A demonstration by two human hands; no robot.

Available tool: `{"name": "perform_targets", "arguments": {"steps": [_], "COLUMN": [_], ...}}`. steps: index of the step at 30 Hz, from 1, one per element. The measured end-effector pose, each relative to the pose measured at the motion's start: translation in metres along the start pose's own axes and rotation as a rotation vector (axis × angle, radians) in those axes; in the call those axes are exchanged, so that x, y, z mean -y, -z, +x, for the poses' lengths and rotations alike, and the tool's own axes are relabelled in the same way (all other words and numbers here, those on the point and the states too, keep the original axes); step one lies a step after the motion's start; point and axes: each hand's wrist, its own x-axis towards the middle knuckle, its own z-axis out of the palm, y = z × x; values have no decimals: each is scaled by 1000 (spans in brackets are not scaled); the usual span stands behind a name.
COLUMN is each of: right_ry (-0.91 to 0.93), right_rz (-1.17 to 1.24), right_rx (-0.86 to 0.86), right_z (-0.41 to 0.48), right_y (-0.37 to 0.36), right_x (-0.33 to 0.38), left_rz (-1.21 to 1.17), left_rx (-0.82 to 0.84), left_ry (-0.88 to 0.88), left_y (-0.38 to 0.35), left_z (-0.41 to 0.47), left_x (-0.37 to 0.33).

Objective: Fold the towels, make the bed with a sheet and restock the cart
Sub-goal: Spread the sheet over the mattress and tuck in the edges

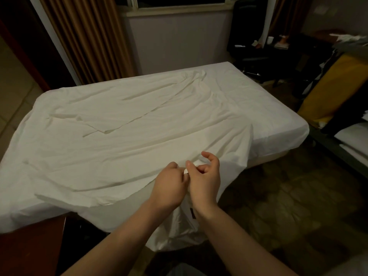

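Observation:
A white sheet (123,124) lies spread and wrinkled over the bed (282,124), with a fold turned back near its middle and its near edge hanging off the bed's front corner. My left hand (169,186) and my right hand (205,178) are close together at that near edge. Both pinch a small bit of the sheet's hem between fingers and thumb. The right hand's outer fingers are loosely curled above the cloth. The housekeeping cart (338,92) with a yellow bag stands at the right of the bed.
White folded linens (352,136) sit on the cart's lower right side. A dark wooden piece of furniture (29,246) is at the lower left. Brown curtains (89,36) and a window are behind the bed. A dark chair and desk (258,46) stand at the back right.

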Motion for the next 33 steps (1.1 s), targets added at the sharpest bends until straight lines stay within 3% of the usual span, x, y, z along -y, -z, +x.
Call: {"name": "perform_targets", "arguments": {"steps": [6, 9, 16, 27, 33], "right_ry": [-173, -245, -265, 122, 361], "right_rz": [227, 229, -57, -280, -655], "right_rx": [-34, -37, 131, -3, 51], "right_z": [2, 5, 14, 38, 49], "right_y": [16, 27, 32, 36, 72], "right_x": [-16, -34, -62, -60, -55], "left_rz": [-13, -35, 14, -25, -69], "left_rx": [-58, -81, -50, -60, -93], "left_ry": [-61, -77, 25, 41, 84], "left_y": [-2, 12, 20, 37, 45], "left_z": [-4, -2, 15, 35, 45], "left_x": [-10, -16, -10, -6, 3]}}
